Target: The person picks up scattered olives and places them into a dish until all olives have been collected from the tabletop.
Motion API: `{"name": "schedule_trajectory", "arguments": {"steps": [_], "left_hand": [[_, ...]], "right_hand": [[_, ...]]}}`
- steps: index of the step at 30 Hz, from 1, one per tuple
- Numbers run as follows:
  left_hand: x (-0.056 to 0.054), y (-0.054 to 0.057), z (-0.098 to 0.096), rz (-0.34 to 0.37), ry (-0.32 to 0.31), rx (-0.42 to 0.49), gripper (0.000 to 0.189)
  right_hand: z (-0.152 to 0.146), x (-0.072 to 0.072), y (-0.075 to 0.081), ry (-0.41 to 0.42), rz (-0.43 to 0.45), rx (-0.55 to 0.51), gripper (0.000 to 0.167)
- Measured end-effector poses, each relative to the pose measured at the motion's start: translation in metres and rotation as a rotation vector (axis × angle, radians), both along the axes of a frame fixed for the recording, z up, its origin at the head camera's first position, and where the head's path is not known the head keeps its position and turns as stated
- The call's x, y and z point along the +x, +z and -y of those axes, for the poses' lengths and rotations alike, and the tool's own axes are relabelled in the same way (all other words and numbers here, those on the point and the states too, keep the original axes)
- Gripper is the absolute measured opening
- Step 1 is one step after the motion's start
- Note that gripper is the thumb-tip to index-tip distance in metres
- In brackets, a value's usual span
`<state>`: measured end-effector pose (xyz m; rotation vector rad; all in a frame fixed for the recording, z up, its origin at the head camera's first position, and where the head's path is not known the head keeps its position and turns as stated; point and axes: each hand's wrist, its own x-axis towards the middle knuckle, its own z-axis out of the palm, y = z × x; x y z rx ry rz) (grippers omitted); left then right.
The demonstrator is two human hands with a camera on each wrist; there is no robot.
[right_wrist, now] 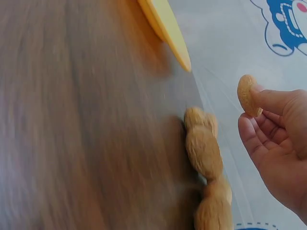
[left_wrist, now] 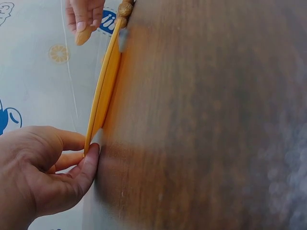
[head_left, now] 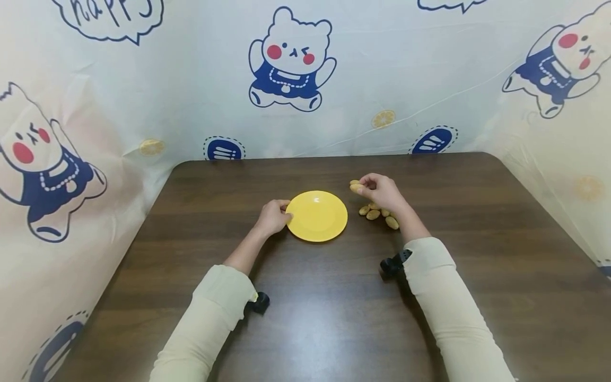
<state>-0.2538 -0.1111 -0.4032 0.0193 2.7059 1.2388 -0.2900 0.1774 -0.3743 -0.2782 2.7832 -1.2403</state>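
A yellow plate on the wood-grained table is pinched at its rim by the left hand. A tan oval piece is held between thumb and fingers of the right hand, raised near similar pieces.

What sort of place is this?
Probably a makeshift filming corner, though the room beyond is hidden. A cartoon-print sheet rises behind the brown table and along its left and right sides, and the person wears small black devices at both wrists, likely cameras.
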Motion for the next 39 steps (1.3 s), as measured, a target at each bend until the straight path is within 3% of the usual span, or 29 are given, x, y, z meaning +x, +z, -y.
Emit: {"name": "schedule_trajectory", "arguments": {"steps": [25,39], "left_hand": [[0.000,-0.001,0.001,-0.010,-0.001,-0.021,0.045],[-0.001,0.000,0.003,0.005,-0.003,0.005,0.045]], "right_hand": [[0.079,-0.010,-0.010,0.123,0.014,-0.053,0.019],[0.106,-0.017,-0.022,0.186,0.040,0.053,0.017]]}}
